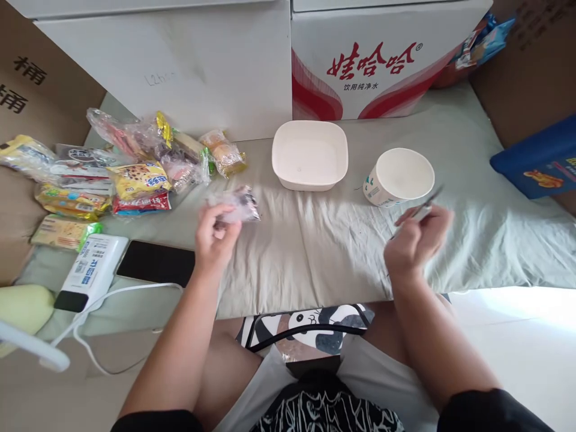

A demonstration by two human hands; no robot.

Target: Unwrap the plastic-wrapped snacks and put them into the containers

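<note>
- Centre-left of the frame: my left hand had its fingers clamped on a small clear snack packet, blurred, just above the pale green cloth covering the desk.
- Centre-right: my right hand had its fingers together around a thin grey tool; blur kept me from telling what kind it was.
- Just above that hand stood a round white paper cup, open and tilted toward the camera, with a white rectangular bowl to its left.
- Left of the frame: a heap of wrapped snacks lay beside the left hand's packet.
- Lower left: a white power bank and a dark phone lay side by side.
- Top of the frame: a red-and-white carton stood behind the bowl.
</note>
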